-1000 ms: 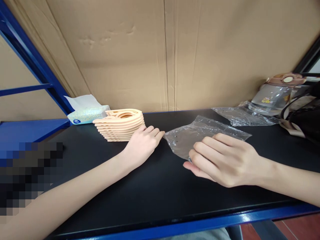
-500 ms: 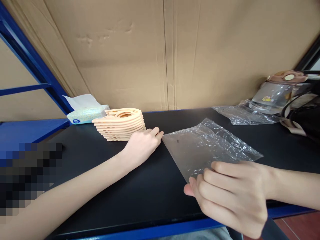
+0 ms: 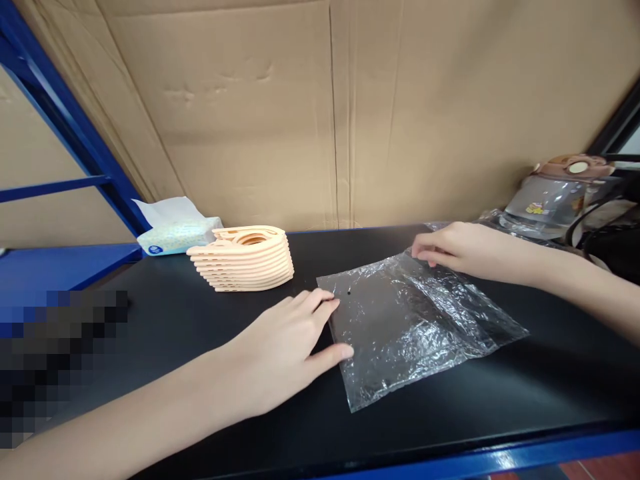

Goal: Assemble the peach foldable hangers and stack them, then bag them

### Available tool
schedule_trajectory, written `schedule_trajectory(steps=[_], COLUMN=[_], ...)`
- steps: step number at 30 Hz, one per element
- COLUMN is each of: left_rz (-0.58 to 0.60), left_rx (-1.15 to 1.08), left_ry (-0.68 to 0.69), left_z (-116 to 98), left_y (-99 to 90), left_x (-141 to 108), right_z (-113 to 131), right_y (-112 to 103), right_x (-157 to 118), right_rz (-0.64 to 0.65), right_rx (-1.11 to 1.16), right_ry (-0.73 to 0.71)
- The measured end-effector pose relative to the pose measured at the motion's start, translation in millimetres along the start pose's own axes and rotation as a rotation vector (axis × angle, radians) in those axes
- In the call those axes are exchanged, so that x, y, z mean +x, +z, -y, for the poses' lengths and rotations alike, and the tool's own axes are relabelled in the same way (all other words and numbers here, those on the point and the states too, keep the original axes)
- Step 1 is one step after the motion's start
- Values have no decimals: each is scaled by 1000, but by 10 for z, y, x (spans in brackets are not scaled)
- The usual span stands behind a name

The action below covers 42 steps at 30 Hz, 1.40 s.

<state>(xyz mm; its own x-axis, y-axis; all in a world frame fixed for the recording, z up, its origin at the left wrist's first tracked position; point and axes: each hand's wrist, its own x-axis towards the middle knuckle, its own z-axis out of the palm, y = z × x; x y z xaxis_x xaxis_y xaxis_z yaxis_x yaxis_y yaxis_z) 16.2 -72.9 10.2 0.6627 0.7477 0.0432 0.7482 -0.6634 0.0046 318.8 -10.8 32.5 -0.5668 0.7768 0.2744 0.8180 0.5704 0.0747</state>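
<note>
A clear plastic bag (image 3: 380, 333) lies flat and creased on the black tabletop. At its left edge, my left hand (image 3: 290, 347) is open, with thumb and forefinger apart and the fingertips touching the film. My right hand (image 3: 457, 250) reaches over the bag's far side, its fingers closed in a pinch on the far edge. Left of the bag, beyond my left hand, stands a neat stack of flat peach-coloured plastic pieces (image 3: 250, 263) with a rounded opening; neither hand touches it.
A tissue pack (image 3: 180, 233) sits behind the stack. Toward the back right are a clear bottle with a brown lid (image 3: 545, 200) and a dark bag (image 3: 613, 233). More clear plastic lies partly hidden behind my right arm. Cardboard (image 3: 240, 133) walls the back.
My right hand has gone from the bag's near edge to its far edge. My left hand has come nearer along the left edge and spread its fingers. The bag now lies flatter.
</note>
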Motion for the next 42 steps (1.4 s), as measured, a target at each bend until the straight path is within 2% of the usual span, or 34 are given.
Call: schedule_trajectory(steps=[1, 3, 8, 12, 14, 22, 29, 32, 38, 42], left_rz=[36, 82, 187, 236, 282, 347, 300, 318, 322, 336], left_rx=[-22, -71, -221, -277, -281, -346, -384, -355, -324, -297], left_ry=[-11, -30, -41, -42, -65, -86, -77, -65, -74, -110], left_z=[11, 48, 137, 167, 179, 306, 332, 346, 383, 394], left_y=[17, 48, 55, 7, -25, -60, -22, -29, -46, -51], left_x=[-32, -87, -170, -196, -204, -222, -217, -223, -242, -251], right_z=[-61, -110, 21, 188, 270, 577, 715, 752, 783, 805], right_y=[34, 95, 200, 261, 276, 344, 500, 515, 586, 593], right_x=[-25, -94, -261, -296, -274, -90, 18, 56, 78, 86], right_rz=[109, 240, 340, 268, 238, 142, 257, 242, 116, 120], right_rx=[44, 105, 286, 610, 659, 479, 394, 378, 323, 314], right_ry=[29, 86, 146, 85, 49, -229, -397, -430, -456, -442])
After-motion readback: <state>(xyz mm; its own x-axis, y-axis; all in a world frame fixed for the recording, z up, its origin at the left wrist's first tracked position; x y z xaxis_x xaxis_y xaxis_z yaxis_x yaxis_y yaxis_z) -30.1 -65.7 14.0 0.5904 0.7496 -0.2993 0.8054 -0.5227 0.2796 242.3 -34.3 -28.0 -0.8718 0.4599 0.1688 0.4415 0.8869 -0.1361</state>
